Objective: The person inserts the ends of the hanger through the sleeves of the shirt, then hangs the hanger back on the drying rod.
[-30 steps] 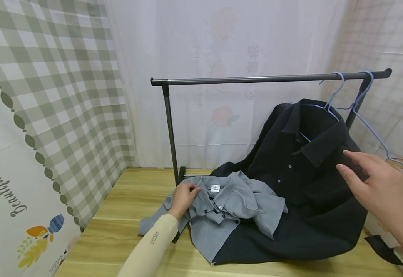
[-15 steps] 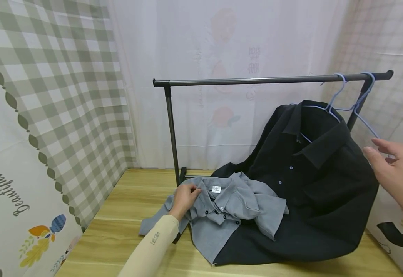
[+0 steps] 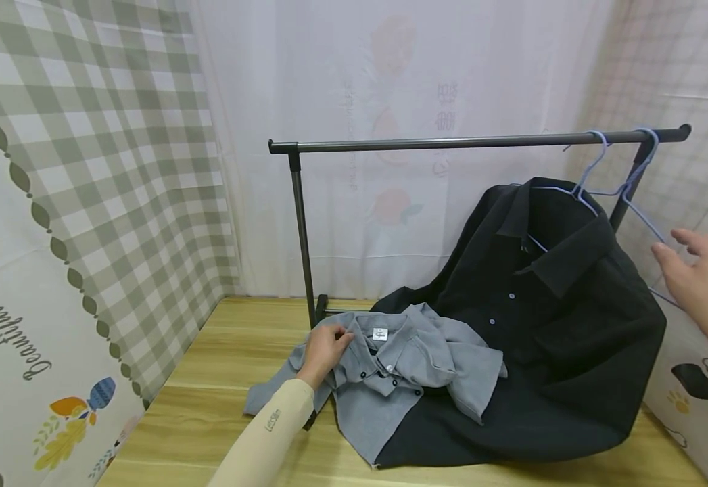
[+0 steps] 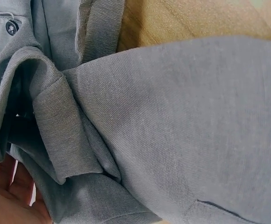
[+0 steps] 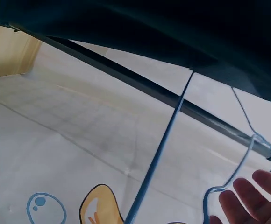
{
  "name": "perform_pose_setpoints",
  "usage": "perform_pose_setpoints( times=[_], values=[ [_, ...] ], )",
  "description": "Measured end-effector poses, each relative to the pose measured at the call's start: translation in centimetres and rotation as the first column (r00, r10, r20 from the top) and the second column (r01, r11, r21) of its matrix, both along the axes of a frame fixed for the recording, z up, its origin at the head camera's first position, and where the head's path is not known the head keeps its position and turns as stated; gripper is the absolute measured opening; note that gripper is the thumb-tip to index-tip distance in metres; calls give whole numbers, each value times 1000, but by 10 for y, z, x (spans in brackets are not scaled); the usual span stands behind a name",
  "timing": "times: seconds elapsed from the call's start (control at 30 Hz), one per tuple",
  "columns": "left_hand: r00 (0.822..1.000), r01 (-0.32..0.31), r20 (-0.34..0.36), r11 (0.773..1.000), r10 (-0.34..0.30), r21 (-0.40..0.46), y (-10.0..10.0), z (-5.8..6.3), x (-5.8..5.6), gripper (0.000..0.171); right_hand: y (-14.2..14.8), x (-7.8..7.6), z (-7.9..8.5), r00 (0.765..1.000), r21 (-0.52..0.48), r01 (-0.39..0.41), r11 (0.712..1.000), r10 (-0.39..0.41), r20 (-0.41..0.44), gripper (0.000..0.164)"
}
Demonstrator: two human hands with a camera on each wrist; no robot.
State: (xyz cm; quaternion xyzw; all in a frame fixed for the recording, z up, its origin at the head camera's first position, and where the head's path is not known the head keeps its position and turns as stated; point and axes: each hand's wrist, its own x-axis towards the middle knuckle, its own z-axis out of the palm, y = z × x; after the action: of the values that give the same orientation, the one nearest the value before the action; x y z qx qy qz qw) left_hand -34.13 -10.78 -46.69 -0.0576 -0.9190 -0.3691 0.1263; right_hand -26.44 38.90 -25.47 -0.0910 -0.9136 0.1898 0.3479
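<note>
A grey shirt (image 3: 366, 406) with dark buttons and a white collar label lies over the table and the black shirt's lower part. My left hand (image 3: 324, 352) grips its collar at the left side; in the left wrist view the fingers (image 4: 21, 182) go under the cloth. My right hand (image 3: 703, 287) is raised at the far right, thumb and fingers apart, beside a bare blue hanger (image 3: 642, 220) hooked on the rail. In the right wrist view the fingertips (image 5: 233, 198) are right at the hanger's bent shoulder (image 5: 215, 189).
A black shirt (image 3: 579, 352) hangs on another blue hanger (image 3: 583, 172), its hem spread on the wooden table (image 3: 207, 379). The dark metal rail (image 3: 439, 143) runs across the back on a post (image 3: 303, 237). Checked (image 3: 122, 122) and white cloth walls surround the table.
My right hand has moved right from in front of the black shirt to beside the bare hanger. The black shirt's right side shows fuller. My left hand has stayed on the grey collar.
</note>
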Motion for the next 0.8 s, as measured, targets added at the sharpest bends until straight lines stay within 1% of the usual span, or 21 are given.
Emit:
perform_pose_setpoints(
  times=[0.13,0.27,0.4,0.47,0.57,0.7,0.8],
  values=[
    [1000,6,-3,1000,-6,0,0,-1,0,18,3,-7,1,995,-67,4,998,4,105,52],
    [1000,6,-2,1000,-6,2,0,-3,-2,19,4,-11,2,990,-89,9,996,4,144,53],
    [1000,0,0,1000,0,3,-1,-4,-2,18,3,-13,4,979,-103,19,994,2,203,57],
    [1000,1,1,1000,-1,0,-1,-4,-2,18,3,-15,4,976,-116,21,993,5,220,58],
    [1000,3,4,1000,-3,-4,-1,-5,-3,17,5,-20,2,972,-159,-1,987,38,230,58],
    [1000,-3,21,1000,3,2,0,-6,-3,17,8,-26,-1,971,-195,-37,980,82,226,60],
    [1000,-8,29,1000,8,6,0,-6,-3,16,10,-29,-3,973,-232,-43,972,94,213,62]
  ],
)
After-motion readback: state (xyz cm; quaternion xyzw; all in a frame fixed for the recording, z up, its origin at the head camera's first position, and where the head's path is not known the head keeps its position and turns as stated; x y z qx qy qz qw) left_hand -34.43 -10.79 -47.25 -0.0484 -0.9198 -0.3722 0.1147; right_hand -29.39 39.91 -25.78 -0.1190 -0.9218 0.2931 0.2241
